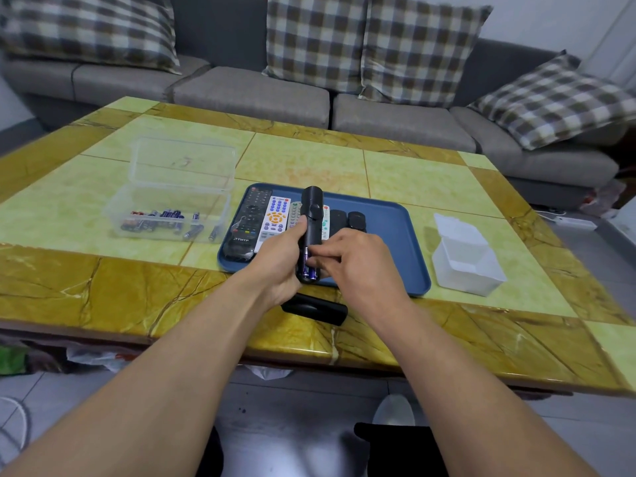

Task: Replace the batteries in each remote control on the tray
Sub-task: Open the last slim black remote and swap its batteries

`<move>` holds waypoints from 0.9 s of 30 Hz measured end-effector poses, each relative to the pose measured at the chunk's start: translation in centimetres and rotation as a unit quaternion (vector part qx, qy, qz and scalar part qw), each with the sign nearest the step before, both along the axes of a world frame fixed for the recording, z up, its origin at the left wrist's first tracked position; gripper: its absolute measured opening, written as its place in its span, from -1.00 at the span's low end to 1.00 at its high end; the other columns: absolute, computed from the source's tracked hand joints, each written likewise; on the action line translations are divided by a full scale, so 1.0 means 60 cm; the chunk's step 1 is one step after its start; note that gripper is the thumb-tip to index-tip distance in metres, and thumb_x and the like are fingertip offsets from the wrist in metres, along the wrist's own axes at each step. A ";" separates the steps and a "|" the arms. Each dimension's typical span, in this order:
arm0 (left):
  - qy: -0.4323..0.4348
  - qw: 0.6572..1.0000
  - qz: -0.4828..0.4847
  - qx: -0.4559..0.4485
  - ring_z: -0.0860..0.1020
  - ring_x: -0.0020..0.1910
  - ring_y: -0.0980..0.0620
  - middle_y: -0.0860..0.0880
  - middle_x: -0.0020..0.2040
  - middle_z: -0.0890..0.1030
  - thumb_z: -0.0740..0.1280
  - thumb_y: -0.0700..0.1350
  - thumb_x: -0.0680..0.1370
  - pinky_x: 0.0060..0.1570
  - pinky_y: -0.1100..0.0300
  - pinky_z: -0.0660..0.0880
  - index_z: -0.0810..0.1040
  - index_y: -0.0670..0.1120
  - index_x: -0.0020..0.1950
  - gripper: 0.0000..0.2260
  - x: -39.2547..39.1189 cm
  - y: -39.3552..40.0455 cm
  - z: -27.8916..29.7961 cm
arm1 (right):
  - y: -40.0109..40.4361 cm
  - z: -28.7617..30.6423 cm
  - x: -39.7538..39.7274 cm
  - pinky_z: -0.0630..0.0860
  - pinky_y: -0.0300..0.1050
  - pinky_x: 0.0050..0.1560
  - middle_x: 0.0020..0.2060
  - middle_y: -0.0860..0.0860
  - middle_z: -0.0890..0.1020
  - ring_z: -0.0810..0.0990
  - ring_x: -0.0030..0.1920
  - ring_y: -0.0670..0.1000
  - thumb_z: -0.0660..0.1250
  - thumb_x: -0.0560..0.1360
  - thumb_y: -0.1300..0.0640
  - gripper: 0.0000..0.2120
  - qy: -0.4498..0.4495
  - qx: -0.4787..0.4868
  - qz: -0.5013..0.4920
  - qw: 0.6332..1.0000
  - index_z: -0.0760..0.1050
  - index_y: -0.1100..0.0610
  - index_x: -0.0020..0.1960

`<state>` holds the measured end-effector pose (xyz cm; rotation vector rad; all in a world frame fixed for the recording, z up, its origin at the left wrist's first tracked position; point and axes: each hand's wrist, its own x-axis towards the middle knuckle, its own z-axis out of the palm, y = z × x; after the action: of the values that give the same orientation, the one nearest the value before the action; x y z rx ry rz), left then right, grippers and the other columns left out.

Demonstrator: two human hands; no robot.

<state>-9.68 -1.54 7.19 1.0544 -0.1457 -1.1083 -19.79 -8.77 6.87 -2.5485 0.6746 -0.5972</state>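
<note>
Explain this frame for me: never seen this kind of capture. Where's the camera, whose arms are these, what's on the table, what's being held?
There is no robot here. A person wears one wide-angle camera on the head, looking down at their own bare arms.

The left hand grips a black remote with its battery bay open and batteries visible inside. The right hand has its fingertips at those batteries.

On the tiled table: a blue tray holding more remotes, a clear box of batteries at left, an empty-looking white container at right, and a black piece, probably the battery cover, near the table's front edge.
</note>
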 end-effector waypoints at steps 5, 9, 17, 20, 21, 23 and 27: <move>0.015 1.000 -0.003 0.011 0.70 -0.29 -0.05 -0.18 -0.09 0.72 0.16 0.00 0.71 -0.50 0.22 0.53 0.57 -0.25 0.24 -0.64 0.008 -0.004 -0.009 | 0.005 0.005 0.004 0.51 0.05 0.03 -0.03 0.01 0.61 0.57 0.02 0.04 0.48 0.48 0.00 -0.72 0.061 0.010 0.001 0.998 0.67 -0.03 0.18; 0.025 0.999 0.001 0.019 0.70 -0.26 -0.05 -0.16 -0.06 0.72 0.17 0.01 0.71 -0.48 0.20 0.53 0.57 -0.22 0.25 -0.65 0.012 -0.010 -0.016 | 0.007 0.014 0.007 0.49 0.05 0.08 0.05 0.01 0.58 0.55 0.09 0.05 0.43 0.51 -0.03 -0.69 0.098 0.000 -0.005 0.995 0.63 -0.04 0.24; 0.046 0.999 0.008 0.027 0.66 -0.38 -0.04 -0.17 -0.14 0.70 0.16 0.02 0.71 -0.56 0.24 0.46 0.57 -0.21 0.19 -0.67 0.020 -0.018 -0.019 | 0.011 0.013 0.008 0.49 0.01 0.08 0.11 0.00 0.54 0.51 0.15 0.02 0.31 0.59 -0.08 -0.68 0.139 -0.058 -0.001 0.989 0.60 0.03 0.26; 0.033 0.999 0.005 0.043 0.66 -0.37 -0.06 -0.15 -0.15 0.71 0.18 0.01 0.70 -0.58 0.25 0.44 0.58 -0.21 0.22 -0.67 0.020 -0.016 -0.022 | 0.007 0.008 0.003 0.50 0.00 0.04 0.03 -0.02 0.55 0.52 0.08 -0.01 0.39 0.54 -0.07 -0.72 0.101 -0.043 0.005 0.994 0.63 0.02 0.19; 0.028 0.999 0.001 0.045 0.65 -0.39 -0.05 -0.14 -0.19 0.71 0.18 0.00 0.70 -0.59 0.25 0.42 0.59 -0.21 0.20 -0.68 0.019 -0.016 -0.024 | 0.004 0.006 0.003 0.50 -0.02 0.02 -0.01 -0.03 0.55 0.52 0.05 -0.01 0.41 0.52 -0.06 -0.74 0.092 -0.036 0.006 0.995 0.64 0.02 0.15; 0.020 0.999 -0.004 0.050 0.60 -0.47 -0.02 -0.12 -0.27 0.68 0.20 -0.02 0.70 -0.62 0.27 0.39 0.60 -0.19 0.10 -0.71 0.015 -0.017 -0.023 | 0.000 0.003 0.002 0.50 -0.05 -0.01 -0.08 -0.04 0.56 0.54 -0.01 -0.02 0.47 0.47 -0.04 -0.77 0.087 -0.025 0.003 0.996 0.65 0.02 0.08; -0.033 0.997 -0.031 0.058 0.47 -0.58 0.06 -0.07 -0.43 0.59 0.18 -0.03 0.71 -0.59 0.24 0.47 0.56 -0.15 -0.08 -0.71 0.005 -0.019 -0.027 | -0.011 -0.001 0.004 0.62 0.05 -0.10 -0.26 -0.07 0.63 0.62 -0.17 -0.02 0.57 0.38 0.06 -0.87 0.051 0.056 -0.014 0.997 0.66 0.03 -0.11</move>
<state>-9.37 -2.71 5.55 1.1971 -0.1690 -1.1487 -19.56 -9.41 6.79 -2.4818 0.7587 -0.4282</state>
